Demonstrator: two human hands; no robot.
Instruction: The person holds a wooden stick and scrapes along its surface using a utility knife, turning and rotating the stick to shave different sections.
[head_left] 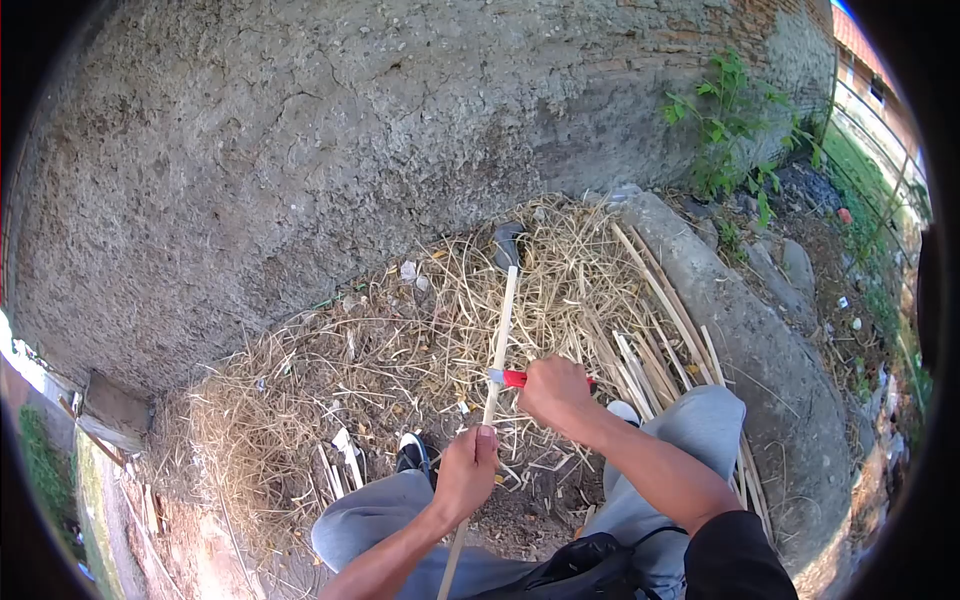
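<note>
A long pale strip of split wood or bamboo (504,322) runs from between my knees up toward the wall. My left hand (465,474) is closed around its lower part. My right hand (556,395) grips the red handle of a knife (514,379). The knife's short metal blade lies across the strip, a little above my left hand, and appears to touch it. The strip's far end reaches a dark grey object (508,246) on the ground, whose kind I cannot make out.
Curly shavings (290,440) cover the ground around my feet. Several cut strips (650,370) lie at my right, beside a large rounded stone slab (740,330). A rough wall (300,150) rises ahead, with a green plant (725,125) at its right end.
</note>
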